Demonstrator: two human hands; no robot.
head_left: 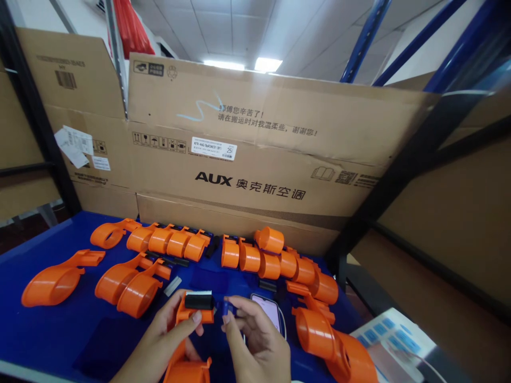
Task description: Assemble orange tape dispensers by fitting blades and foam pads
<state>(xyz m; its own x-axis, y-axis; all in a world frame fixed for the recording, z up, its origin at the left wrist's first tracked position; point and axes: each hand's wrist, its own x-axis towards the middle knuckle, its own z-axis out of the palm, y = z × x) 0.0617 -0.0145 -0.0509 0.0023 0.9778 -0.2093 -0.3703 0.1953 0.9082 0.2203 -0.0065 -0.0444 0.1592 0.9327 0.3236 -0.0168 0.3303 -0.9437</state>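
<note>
Cardboard wall (255,175) fills ctr frame; btm ctr, my L hand (170,331) grips orange dispenser (206,317), R hand (261,338) pinches sm. blue pc. (225,308) just beside.

Just right of the grip, a phone (268,313) lies with its screen lit, a white cable (283,323) curving beside it. Farther right is a white box (403,332) printed with blue squares. Below the grip spreads a blue tabletop (24,338). Beyond it stands a cardboard panel (167,178) lettered AUX, bearing a white label (213,149). High above, left of the grip, hangs a red bag (132,32); ceiling lights (268,65) glow overhead, left of a slanted blue beam (365,40).
</note>
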